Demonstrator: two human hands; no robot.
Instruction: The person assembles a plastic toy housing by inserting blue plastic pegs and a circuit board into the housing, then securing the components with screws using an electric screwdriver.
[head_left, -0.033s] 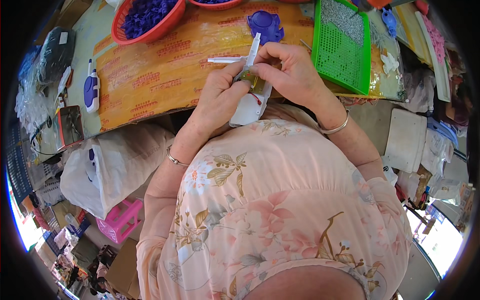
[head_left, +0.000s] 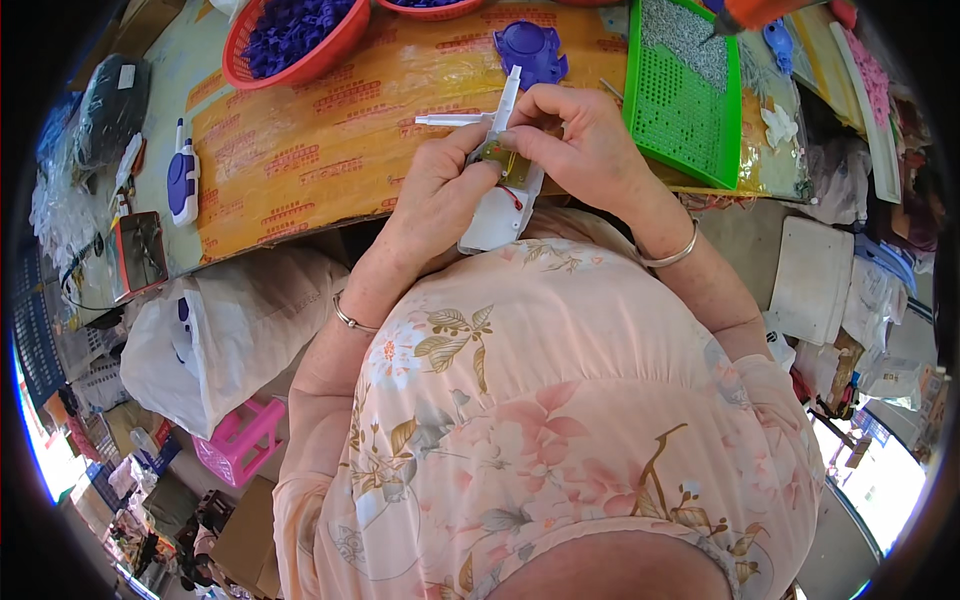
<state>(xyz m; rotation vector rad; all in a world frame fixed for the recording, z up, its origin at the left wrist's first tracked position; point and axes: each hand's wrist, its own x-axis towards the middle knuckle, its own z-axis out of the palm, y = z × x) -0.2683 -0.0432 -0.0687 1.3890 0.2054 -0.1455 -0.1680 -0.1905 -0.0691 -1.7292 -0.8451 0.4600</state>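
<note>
My left hand [head_left: 442,183] grips the side of a white plastic housing [head_left: 494,222] at the table's near edge, its thumb at the circuit board. The open housing shows a small green circuit board [head_left: 515,170] and a short red wire. Two white prongs [head_left: 508,98] stick out from the top of the housing. My right hand [head_left: 578,138] is closed at the board, thumb and index finger pinched over its upper part; what is between those fingertips is hidden. A purple plastic cover [head_left: 531,52] lies just beyond my hands.
A red basket [head_left: 296,62] of purple parts stands at the far left, and a green tray [head_left: 735,130] of small metal pieces at the right. An orange tool [head_left: 752,14] hangs above it. A purple-and-white device [head_left: 183,180] lies at left, near a red-and-black box [head_left: 140,250].
The orange tool at the top right reaches slightly lower and hangs over the tray's far corner. My hands and the housing stay in place.
</note>
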